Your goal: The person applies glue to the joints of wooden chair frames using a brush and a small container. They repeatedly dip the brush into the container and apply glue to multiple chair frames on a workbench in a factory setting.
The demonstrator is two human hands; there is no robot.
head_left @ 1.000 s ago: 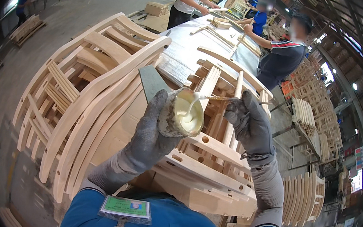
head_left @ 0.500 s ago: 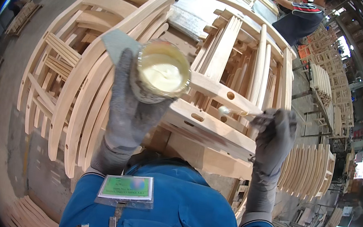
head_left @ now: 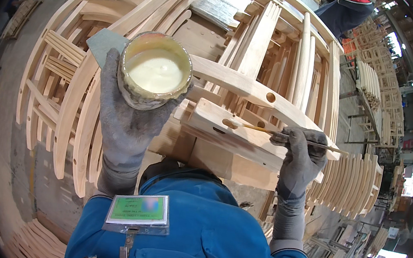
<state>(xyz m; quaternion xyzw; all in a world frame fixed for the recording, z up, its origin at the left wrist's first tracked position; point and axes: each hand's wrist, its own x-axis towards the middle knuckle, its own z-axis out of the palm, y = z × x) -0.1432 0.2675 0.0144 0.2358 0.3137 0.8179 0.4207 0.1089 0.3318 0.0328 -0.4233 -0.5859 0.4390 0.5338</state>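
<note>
Glue pot (head_left: 155, 71) in left hand (head_left: 124, 119), at left over curved chair parts (head_left: 72, 107). Thin stick (head_left: 295, 137) in right hand (head_left: 302, 159), tip touching holed wooden rail (head_left: 237, 133) between both hands.

I'm seeing stacked chair frames (head_left: 256, 58) crowding everything ahead; slim gaps between slats are staying open, and bare floor (head_left: 6, 120) is lying leftward.

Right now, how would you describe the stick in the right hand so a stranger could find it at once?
Start at the stacked wooden chair frames in front of the person. On the flat rail nearest the body, the gloved right hand grips a thin stick. Unlike the thick, pale frame parts, it is slender and its tip reaches a hole in the rail.
</note>
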